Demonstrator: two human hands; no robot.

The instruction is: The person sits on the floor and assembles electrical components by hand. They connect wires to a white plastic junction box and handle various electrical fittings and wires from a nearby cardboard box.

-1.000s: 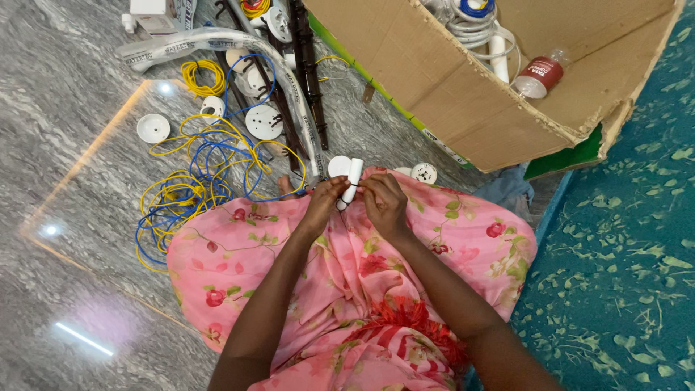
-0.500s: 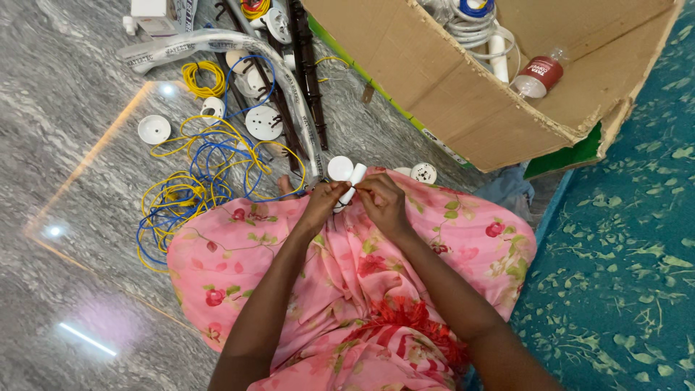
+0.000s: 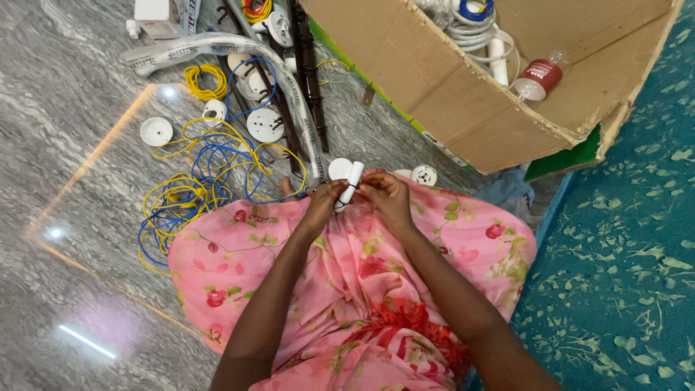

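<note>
I sit on the floor with a pink flowered cloth (image 3: 239, 253) over my lap. Both hands meet above my knees around a small white cylindrical fitting (image 3: 352, 178). My left hand (image 3: 321, 206) pinches its lower end. My right hand (image 3: 386, 199) grips it from the right side, fingers curled. A thin dark wire seems to run at the fitting between my fingertips; I cannot tell its path. A white round disc (image 3: 339, 168) lies just beyond the fitting on the floor.
Tangled yellow and blue wires (image 3: 195, 174) lie on the grey marble floor at left, with white round plates (image 3: 156, 131) and dark rods (image 3: 304, 72). An open cardboard box (image 3: 434, 80) holds a bottle (image 3: 537, 76) and coiled cable. A teal patterned mat (image 3: 630, 253) lies at right.
My hands stay together on the white fitting; it tilts slightly and my fingers shift on it. The view has drifted a little downward.
</note>
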